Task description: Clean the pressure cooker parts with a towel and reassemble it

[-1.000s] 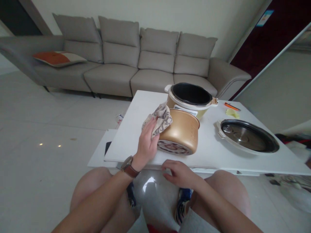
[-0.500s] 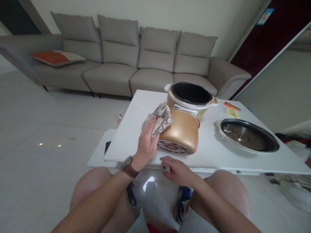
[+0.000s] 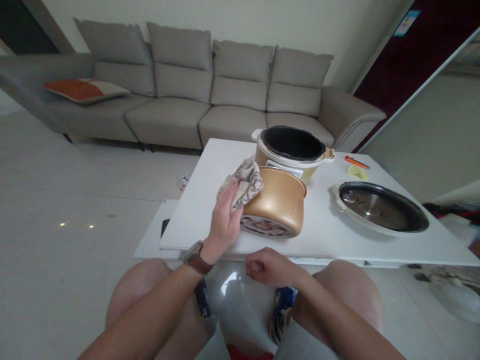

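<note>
Head view: grey sofa (image 3: 232,122) is stretching across the top of the frame, the largest item you are facing. Below it, the white table (image 3: 322,240) is filling the middle and right, its near edge crossing the lower part of the frame. Just right of centre, the cooker body (image 3: 275,154) is standing upright on the table, its dark opening facing up. At mid-right, the lid (image 3: 378,207) is lying with its metallic inner face up, well apart from your hands. An orange-and-cream cushion (image 3: 86,90) is lying on the sofa, upper left.

At frame centre, the gold pot (image 3: 279,200) is resting tilted on the table in front of the cooker body, its dark-patterned underside turning toward you. Whether pot and cooker body are touching, you cannot tell from this angle. Your left hand (image 3: 224,225) is grasping the bunched cloth (image 3: 245,182) and pressing it against the left side of the pot. Your right hand (image 3: 269,267) is hovering at lower centre, near the table edge and apart from the pot, fingers curling loosely inward; clenched or slack, cannot tell. A wristwatch (image 3: 197,257) is circling your left wrist. A yellow item and an orange tool (image 3: 356,161) are lying near each other at the table's upper right.
</note>
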### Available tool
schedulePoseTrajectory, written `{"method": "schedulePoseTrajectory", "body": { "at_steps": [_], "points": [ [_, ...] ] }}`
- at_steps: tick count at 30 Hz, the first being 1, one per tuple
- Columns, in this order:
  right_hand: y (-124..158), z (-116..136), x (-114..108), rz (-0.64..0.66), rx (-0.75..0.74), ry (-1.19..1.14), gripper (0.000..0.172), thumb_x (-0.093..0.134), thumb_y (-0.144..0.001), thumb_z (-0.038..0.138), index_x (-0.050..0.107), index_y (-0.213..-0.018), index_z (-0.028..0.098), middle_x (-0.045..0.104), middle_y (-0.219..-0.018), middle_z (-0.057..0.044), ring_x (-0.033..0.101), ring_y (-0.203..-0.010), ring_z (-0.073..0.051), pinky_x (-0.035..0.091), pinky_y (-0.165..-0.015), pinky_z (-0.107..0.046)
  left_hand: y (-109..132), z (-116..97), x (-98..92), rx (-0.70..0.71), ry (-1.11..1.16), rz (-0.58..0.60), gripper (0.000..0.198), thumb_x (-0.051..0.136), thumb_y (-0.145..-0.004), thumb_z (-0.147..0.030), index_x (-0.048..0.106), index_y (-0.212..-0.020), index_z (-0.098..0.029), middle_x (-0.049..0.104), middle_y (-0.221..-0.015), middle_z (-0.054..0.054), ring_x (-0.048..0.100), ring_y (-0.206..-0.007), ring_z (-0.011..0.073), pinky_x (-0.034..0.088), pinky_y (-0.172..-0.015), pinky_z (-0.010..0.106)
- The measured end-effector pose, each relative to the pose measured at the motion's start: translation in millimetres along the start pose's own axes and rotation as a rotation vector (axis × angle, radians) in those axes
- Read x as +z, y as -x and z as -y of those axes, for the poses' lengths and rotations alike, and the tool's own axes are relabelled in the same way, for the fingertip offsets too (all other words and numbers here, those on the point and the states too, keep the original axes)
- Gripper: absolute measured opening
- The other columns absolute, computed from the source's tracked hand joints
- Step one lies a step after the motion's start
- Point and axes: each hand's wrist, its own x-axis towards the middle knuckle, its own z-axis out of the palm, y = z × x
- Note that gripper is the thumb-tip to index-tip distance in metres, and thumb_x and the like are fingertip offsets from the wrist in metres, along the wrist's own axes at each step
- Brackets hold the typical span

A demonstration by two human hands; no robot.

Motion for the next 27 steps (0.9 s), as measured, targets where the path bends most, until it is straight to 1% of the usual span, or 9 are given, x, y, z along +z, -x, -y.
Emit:
{"method": "schedulePoseTrajectory", "body": {
  "at_steps": [3, 6, 10, 14, 16, 18, 21, 24, 27],
  "points": [
    [1, -6, -1, -0.108, 0.012, 0.025, 0.016, 0.057, -0.082, 0.007, 0.068, -0.082, 0.019, 0.058, -0.064, 0.005, 0.05, -0.061, -0.01, 0.038, -0.064, -0.021, 0, 0, 0.1, 0.002, 0.007, -0.002, 0.054, 0.045, -0.1, -0.024, 0.045, -0.154, -0.02, 0.052, -0.156, 0.013, 0.047, -0.146, 0.0283, 0.035, -0.124, 0.052],
    [4, -12, -2, -0.157, -0.073, 0.014, 0.022, 0.058, -0.077, 0.001, 0.068, -0.085, 0.019, 0.067, -0.085, -0.001, 0.06, -0.08, -0.014, 0.045, -0.075, -0.024, 0, 0, 0.1, -0.005, 0.012, -0.002, 0.054, 0.045, -0.1, -0.024, 0.045, -0.154, -0.02, 0.052, -0.156, 0.013, 0.046, -0.147, 0.0282, 0.034, -0.124, 0.052],
    [8, -4, -6, -0.159, -0.094, -0.064, 0.01, 0.065, -0.084, 0.012, 0.069, -0.09, 0.019, 0.067, -0.085, -0.001, 0.062, -0.079, -0.015, 0.048, -0.075, -0.025, 0, -1, -0.4, 0.0, 0.014, -0.007, 0.053, 0.045, -0.1, -0.024, 0.046, -0.154, -0.02, 0.053, -0.155, 0.013, 0.047, -0.146, 0.0279, 0.035, -0.124, 0.051],
    [13, 11, -15, -0.19, -0.168, -0.145, 0.01, 0.068, -0.088, 0.018, 0.07, -0.097, 0.02, 0.07, -0.096, -0.004, 0.065, -0.089, -0.017, 0.051, -0.081, -0.027, 0, -1, -1.0, 0.001, 0.012, -0.005, 0.054, 0.045, -0.1, -0.023, 0.045, -0.154, -0.021, 0.052, -0.156, 0.013, 0.047, -0.146, 0.0278, 0.035, -0.123, 0.052],
    [16, 18, -20, -0.177, -0.149, -0.182, 0.004, 0.069, -0.09, 0.022, 0.071, -0.093, 0.02, 0.071, -0.09, -0.003, 0.066, -0.085, -0.016, 0.052, -0.08, -0.027, 0, -1, -1.0, -0.003, 0.009, -0.003, 0.054, 0.045, -0.1, -0.023, 0.046, -0.154, -0.02, 0.052, -0.156, 0.013, 0.047, -0.146, 0.0283, 0.036, -0.123, 0.052],
    [19, 20, -24, -0.181, -0.153, -0.187, 0.007, 0.064, -0.093, 0.02, 0.07, -0.095, 0.02, 0.071, -0.093, -0.004, 0.066, -0.086, -0.016, 0.053, -0.081, -0.028, -1, -1, -1.0, -0.01, 0.008, -0.001, 0.054, 0.045, -0.1, -0.023, 0.046, -0.153, -0.02, 0.052, -0.156, 0.013, 0.047, -0.146, 0.0285, 0.036, -0.123, 0.052],
    [20, 17, -22, -0.19, -0.186, -0.085, 0.019, 0.064, -0.089, 0.014, 0.069, -0.106, 0.021, 0.071, -0.109, -0.006, 0.066, -0.1, -0.018, 0.053, -0.09, -0.031, -1, -2, -0.8, -0.012, 0.012, -0.001, 0.053, 0.045, -0.1, -0.023, 0.047, -0.153, -0.02, 0.054, -0.155, 0.012, 0.047, -0.146, 0.0281, 0.036, -0.123, 0.051],
    [19, 10, -12, -0.154, -0.123, 0.075, 0.026, 0.064, -0.087, 0.014, 0.067, -0.112, 0.021, 0.072, -0.115, -0.007, 0.067, -0.105, -0.02, 0.053, -0.094, -0.034, -1, -2, -0.6, -0.015, 0.023, -0.007, 0.052, 0.045, -0.1, -0.023, 0.048, -0.152, -0.02, 0.054, -0.155, 0.012, 0.047, -0.146, 0.0278, 0.035, -0.124, 0.051],
    [14, 3, 6, -0.12, -0.099, 0.298, 0.033, 0.061, -0.087, 0.014, 0.067, -0.119, 0.02, 0.065, -0.14, -0.011, 0.059, -0.131, -0.025, 0.048, -0.109, -0.041, 0, -2, -0.4, -0.023, 0.024, -0.014, 0.052, 0.046, -0.099, -0.023, 0.049, -0.151, -0.019, 0.053, -0.155, 0.013, 0.047, -0.146, 0.0281, 0.035, -0.124, 0.051]
  ]
}}
